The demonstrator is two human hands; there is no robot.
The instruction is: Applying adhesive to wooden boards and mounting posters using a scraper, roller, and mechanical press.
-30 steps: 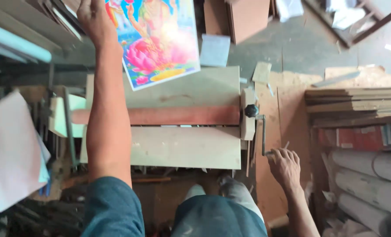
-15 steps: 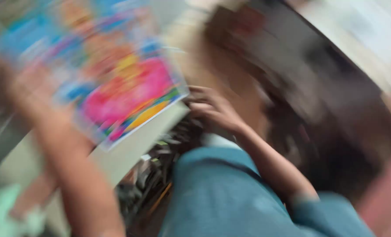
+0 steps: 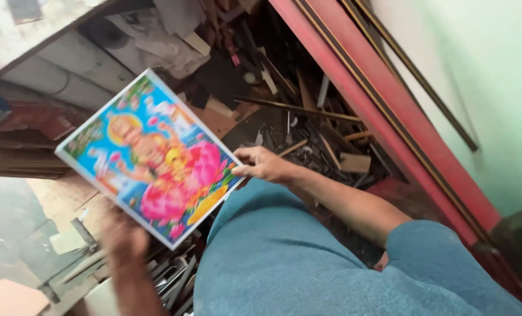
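Observation:
I hold a colourful printed picture (image 3: 155, 158) with a white border, tilted, in both hands. My left hand (image 3: 123, 234) supports its lower edge from underneath and is partly hidden behind it. At the picture's right-hand edge, my right hand (image 3: 264, 165) pinches it with the fingers, and that arm runs back to my blue sleeve (image 3: 442, 251). The print shows a bright figure on a pink flower against blue.
A heap of wood offcuts and strips (image 3: 307, 134) lies behind the picture. Long red mouldings (image 3: 389, 117) lean against a pale green wall (image 3: 495, 82). Grey rolls (image 3: 67, 70) and stacked boards (image 3: 15, 158) sit at the left, with metal strips (image 3: 173, 281) below.
My head has swung round from the workbench to the scrap pile and wall. The picture came down from overhead, and my right hand has taken hold of its edge.

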